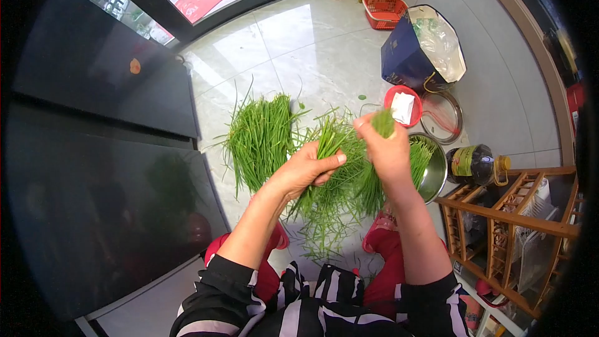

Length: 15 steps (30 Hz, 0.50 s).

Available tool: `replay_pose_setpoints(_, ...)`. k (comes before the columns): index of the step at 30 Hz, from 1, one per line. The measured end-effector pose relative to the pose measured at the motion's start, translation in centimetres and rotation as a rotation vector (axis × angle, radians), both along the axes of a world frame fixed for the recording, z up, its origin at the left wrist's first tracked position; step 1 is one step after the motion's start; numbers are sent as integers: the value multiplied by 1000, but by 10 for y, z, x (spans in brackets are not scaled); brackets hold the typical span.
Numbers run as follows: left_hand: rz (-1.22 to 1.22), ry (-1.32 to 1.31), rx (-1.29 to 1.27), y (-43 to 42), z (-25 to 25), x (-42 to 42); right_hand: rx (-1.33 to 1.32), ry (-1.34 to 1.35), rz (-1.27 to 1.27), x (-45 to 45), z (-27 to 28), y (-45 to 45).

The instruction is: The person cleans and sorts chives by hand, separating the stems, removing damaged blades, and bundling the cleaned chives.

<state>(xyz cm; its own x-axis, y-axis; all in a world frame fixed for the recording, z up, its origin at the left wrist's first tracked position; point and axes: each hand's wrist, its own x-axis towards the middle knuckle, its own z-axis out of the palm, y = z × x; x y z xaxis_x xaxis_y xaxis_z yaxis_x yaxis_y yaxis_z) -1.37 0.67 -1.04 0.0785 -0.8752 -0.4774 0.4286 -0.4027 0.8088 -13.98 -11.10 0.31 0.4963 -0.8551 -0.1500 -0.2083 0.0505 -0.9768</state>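
Observation:
My left hand (307,168) is closed around a small bunch of green chives (329,136), its thumb lying across the stems. To its right, my right hand (382,143) grips another bunch of chives (383,123), whose slightly blurred ends stick up above the fingers. Below that hand, long green leaves (371,188) hang or lie; I cannot tell which. A large heap of chives (259,140) lies on the floor left of my hands. Loose scattered blades (331,218) cover the floor beneath them. Beside my right forearm, a metal bowl (438,178) has chives in it.
A red basin (392,95) with white paper, a round lid (458,118), a dark blue bag (399,56) and a red basket (385,12) stand beyond the bowl. An oil bottle (477,163) and a wooden rack (505,221) are at right, dark cabinet doors (93,212) at left.

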Motion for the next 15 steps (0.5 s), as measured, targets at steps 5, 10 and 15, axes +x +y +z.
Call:
replay_pose_setpoints(5,91,-175,128,13,-7,34,193,-161,-216,-14,7,-27)
replay_pose_setpoints(10,627,-358,159,30,-8,75,225,-258,-235,-30,8,-43)
replay_pose_setpoints(15,868,-335,57,28,10,76,204,-138,-157,-25,8,-35)
